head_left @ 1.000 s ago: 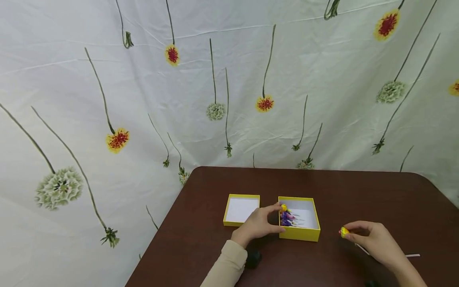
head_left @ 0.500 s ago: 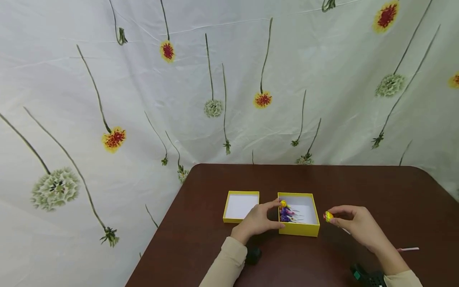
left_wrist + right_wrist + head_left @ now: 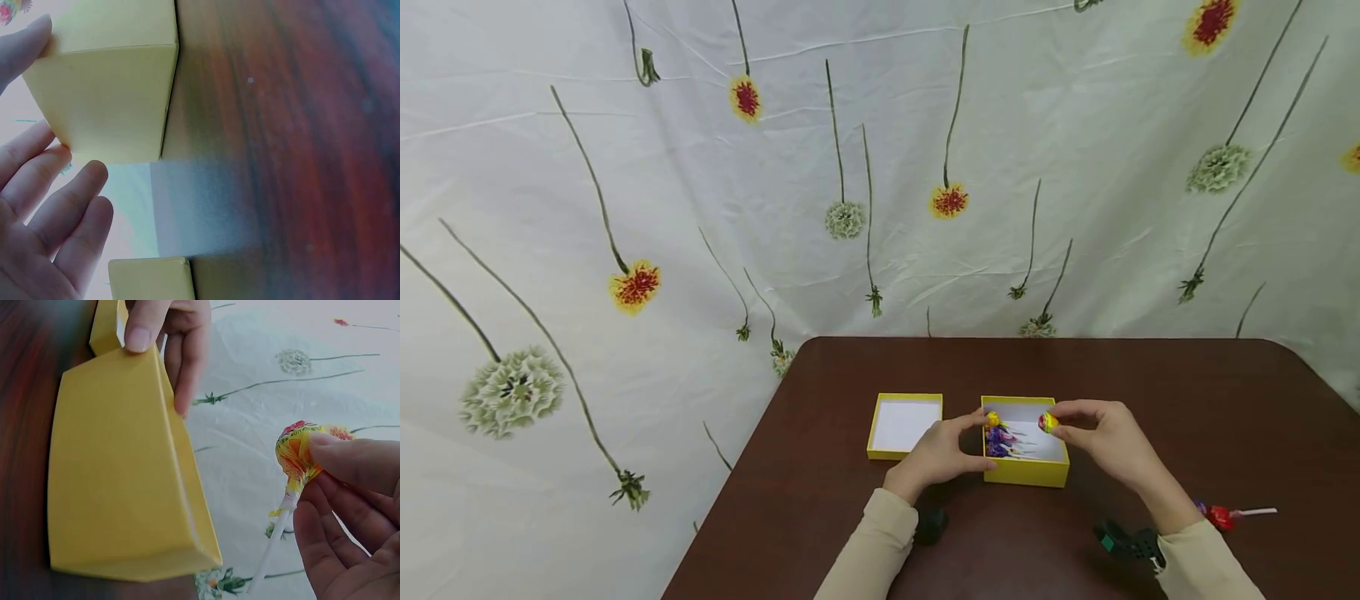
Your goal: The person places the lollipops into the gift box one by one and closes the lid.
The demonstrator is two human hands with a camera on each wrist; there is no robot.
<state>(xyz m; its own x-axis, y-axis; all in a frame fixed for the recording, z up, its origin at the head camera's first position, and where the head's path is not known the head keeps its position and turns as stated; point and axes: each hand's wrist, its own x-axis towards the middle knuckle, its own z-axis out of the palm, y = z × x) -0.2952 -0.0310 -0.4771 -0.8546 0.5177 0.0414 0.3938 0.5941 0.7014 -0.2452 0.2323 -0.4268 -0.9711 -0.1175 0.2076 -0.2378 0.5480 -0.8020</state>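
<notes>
A yellow box with a white inside stands on the table. Several lollipops in yellow, pink and purple wrappers lie along its left side, sticks pointing right. My left hand holds the box's left end, thumb at the near rim and fingers at the far left. Between thumb and fingertips, my right hand pinches a yellow-and-red wrapped lollipop by its head, over the box's right part. Its white stick slants downward in the right wrist view.
The shallow yellow lid lies left of the box, white inside up. At the right, lollipops with a red wrapper and a purple one lie partly behind my right sleeve. A flower-printed cloth hangs behind the brown table.
My right hand has carried the lollipop leftward from the table's right side to over the box. The left hand keeps its hold on the box. The head view has tilted slightly down.
</notes>
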